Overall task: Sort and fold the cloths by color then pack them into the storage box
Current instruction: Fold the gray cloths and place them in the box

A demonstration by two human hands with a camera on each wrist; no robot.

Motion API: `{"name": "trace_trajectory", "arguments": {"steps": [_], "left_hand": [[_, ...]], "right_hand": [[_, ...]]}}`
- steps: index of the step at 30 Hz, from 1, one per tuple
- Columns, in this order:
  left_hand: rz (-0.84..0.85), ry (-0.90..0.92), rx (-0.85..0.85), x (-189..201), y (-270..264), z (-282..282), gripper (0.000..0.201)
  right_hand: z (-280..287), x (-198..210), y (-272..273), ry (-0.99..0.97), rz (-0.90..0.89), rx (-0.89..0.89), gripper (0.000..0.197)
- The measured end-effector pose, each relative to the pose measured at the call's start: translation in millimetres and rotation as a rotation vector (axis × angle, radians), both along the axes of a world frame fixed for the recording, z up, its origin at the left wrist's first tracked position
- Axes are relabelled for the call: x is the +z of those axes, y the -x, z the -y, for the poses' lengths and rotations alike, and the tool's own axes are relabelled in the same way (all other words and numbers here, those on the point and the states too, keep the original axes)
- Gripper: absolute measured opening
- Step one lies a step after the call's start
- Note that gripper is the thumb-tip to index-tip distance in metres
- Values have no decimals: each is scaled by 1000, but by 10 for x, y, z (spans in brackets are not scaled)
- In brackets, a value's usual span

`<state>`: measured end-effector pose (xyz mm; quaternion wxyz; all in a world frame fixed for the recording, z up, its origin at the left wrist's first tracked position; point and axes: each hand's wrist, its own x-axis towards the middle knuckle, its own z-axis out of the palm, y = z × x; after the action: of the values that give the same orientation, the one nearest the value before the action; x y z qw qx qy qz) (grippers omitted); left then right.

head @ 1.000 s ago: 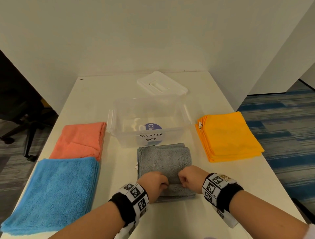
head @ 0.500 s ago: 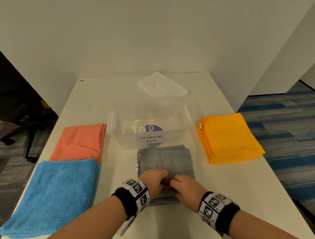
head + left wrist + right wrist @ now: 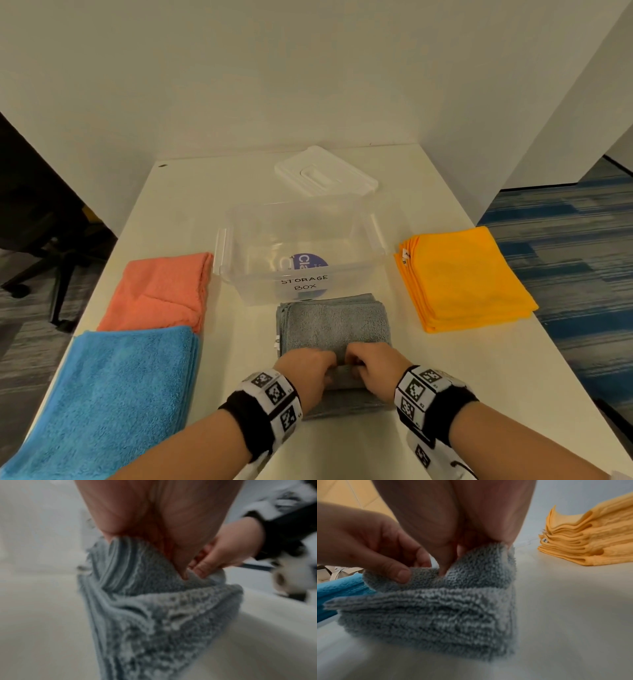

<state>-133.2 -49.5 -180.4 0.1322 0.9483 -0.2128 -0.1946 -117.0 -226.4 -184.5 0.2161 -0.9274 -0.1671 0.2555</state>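
A stack of grey cloths (image 3: 337,322) is laid on the surface just in front of the clear storage box (image 3: 301,240), which stands open and is labelled "STORAGE BOX". Its topmost layer is lifted at the near edge. Folded orange cloths (image 3: 466,277) are stacked right of the box. A coral cloth (image 3: 161,291) and a blue cloth (image 3: 113,394) are laid flat to the left.

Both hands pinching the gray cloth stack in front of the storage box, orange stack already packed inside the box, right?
Not quite. The orange stack lies on the table to the right of the storage box, not inside it; the head view shows this. The rest holds: left hand and right hand both pinch the gray cloth stack in front of the box.
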Motion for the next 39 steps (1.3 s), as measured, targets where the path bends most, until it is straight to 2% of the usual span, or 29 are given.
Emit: {"name": "trace_trajectory", "arguments": {"steps": [3, 7, 11, 14, 18, 20, 24, 28, 32, 36, 39], "left_hand": [[-104, 121, 114, -66, -102, -89, 20], [-145, 205, 134, -106, -189, -127, 9], [-122, 174, 110, -79, -228, -99, 12], [-40, 64, 67, -28, -212, -64, 14], [128, -70, -104, 104, -147, 45, 21], [127, -84, -174, 152, -75, 149, 28], [98, -171, -232, 188, 45, 240, 26], [96, -213, -240, 150, 74, 204, 32], [74, -190, -179, 79, 2, 162, 27], [83, -131, -114, 12, -63, 136, 23], [85, -72, -74, -16, -107, 117, 24]], "right_hand": [[-3, 24, -43, 21, -50, -44, 9], [-47, 89, -170, 56, -99, -4, 13], [-86, 125, -287, 118, -145, 12, 11], [-95, 117, -305, 127, -138, -8, 12], [-136, 132, -262, 171, -75, -11, 15], [-163, 136, -229, 190, -23, -10, 9], [-184, 191, -169, 330, 86, 76, 15], [-240, 163, 6, 323, 206, 131, 22], [-135, 74, 153, 236, 250, 147, 34], [-4, 1, 183, 169, 271, 158, 26], [8, -35, 139, 162, 285, 155, 30]]}}
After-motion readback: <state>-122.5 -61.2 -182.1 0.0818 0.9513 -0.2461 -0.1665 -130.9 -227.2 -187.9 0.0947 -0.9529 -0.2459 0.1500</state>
